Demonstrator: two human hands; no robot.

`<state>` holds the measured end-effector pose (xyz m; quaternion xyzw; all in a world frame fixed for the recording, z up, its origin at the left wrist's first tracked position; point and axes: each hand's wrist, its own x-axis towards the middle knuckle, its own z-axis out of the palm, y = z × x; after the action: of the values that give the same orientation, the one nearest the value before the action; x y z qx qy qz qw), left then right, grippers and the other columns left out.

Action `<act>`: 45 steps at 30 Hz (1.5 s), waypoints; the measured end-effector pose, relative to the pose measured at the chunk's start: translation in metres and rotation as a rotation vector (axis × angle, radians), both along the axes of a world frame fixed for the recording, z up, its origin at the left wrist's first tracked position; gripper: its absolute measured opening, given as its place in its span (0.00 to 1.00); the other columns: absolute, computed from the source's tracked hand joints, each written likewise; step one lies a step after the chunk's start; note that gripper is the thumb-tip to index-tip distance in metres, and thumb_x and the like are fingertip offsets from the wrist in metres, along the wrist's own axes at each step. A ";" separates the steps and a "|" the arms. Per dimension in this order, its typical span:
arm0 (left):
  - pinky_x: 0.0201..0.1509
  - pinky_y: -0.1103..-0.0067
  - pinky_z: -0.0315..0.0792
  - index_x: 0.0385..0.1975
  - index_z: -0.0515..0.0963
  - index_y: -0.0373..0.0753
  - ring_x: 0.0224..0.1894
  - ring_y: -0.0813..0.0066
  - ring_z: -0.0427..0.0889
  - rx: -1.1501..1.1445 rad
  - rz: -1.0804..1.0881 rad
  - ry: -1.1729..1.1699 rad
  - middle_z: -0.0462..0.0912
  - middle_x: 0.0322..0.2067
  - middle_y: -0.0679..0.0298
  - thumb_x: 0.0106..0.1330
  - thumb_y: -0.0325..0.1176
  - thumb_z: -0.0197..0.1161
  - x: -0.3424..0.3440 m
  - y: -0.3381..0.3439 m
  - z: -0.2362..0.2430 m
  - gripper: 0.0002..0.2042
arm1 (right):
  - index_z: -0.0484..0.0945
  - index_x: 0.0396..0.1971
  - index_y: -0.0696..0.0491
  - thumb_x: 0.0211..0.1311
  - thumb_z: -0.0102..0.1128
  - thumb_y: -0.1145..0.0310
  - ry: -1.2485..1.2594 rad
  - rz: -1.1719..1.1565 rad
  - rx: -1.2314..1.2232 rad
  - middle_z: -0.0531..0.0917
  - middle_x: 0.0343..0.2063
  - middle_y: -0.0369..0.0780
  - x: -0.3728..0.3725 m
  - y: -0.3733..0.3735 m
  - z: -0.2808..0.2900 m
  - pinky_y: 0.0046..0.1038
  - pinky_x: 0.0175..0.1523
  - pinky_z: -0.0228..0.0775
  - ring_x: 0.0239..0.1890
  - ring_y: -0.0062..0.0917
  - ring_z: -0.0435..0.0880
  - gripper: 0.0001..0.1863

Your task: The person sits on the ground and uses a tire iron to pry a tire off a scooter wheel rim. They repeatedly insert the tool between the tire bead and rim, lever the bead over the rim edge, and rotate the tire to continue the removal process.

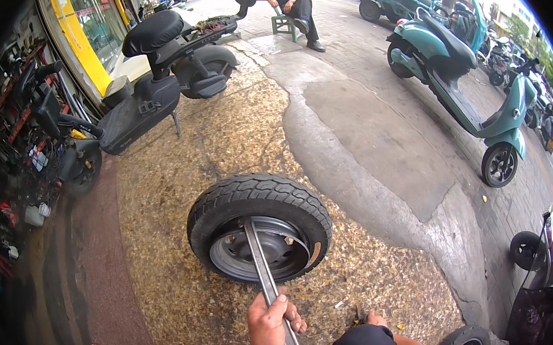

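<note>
The tyre [259, 227] lies flat on the speckled ground [190, 314], grey rim [257, 249] facing up. A long metal bar [269, 286] runs from the rim's centre back toward the person, and the left hand [269, 326] is clamped around its near end. The right hand [374, 319] sits low, right of the bar, mostly hidden behind a dark knee; whether it grips anything, I cannot tell. Beyond the tyre stands a black scooter [149, 98]; to the tyre's right, a teal one [461, 88].
</note>
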<state>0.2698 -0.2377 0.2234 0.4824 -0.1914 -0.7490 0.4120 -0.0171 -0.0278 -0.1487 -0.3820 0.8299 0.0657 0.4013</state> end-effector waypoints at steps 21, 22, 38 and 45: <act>0.16 0.77 0.69 0.35 0.71 0.34 0.15 0.74 0.73 -0.180 0.105 0.008 0.74 0.19 0.63 0.69 0.27 0.54 -0.026 0.025 -0.037 0.03 | 0.81 0.34 0.63 0.67 0.62 0.60 -0.446 0.038 -0.624 0.82 0.26 0.40 0.076 -0.235 0.393 0.25 0.35 0.76 0.27 0.22 0.83 0.18; 0.17 0.77 0.69 0.34 0.72 0.35 0.15 0.74 0.73 -0.206 0.087 -0.131 0.74 0.20 0.64 0.69 0.27 0.55 -0.029 0.025 -0.044 0.03 | 0.81 0.38 0.63 0.67 0.61 0.60 -0.500 0.031 -0.552 0.85 0.34 0.41 0.081 -0.244 0.395 0.26 0.44 0.78 0.36 0.24 0.86 0.17; 0.17 0.73 0.70 0.31 0.67 0.34 0.14 0.72 0.74 -0.221 0.116 0.040 0.73 0.17 0.63 0.69 0.24 0.53 -0.031 0.022 -0.060 0.04 | 0.75 0.46 0.50 0.64 0.57 0.64 -1.413 -0.225 -0.471 0.80 0.33 0.37 0.150 -0.273 0.414 0.29 0.40 0.72 0.34 0.26 0.80 0.13; 0.15 0.73 0.71 0.32 0.66 0.32 0.12 0.71 0.74 -0.250 0.136 0.109 0.73 0.17 0.62 0.68 0.23 0.52 -0.029 0.021 -0.060 0.03 | 0.79 0.32 0.54 0.59 0.60 0.65 -0.469 0.435 -0.551 0.79 0.26 0.40 0.168 -0.309 0.434 0.30 0.30 0.72 0.28 0.25 0.80 0.09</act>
<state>0.2410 -0.2170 0.1632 0.3980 -0.2274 -0.7148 0.5282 0.1509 -0.3370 0.2857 -0.6459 0.6027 -0.1643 0.4388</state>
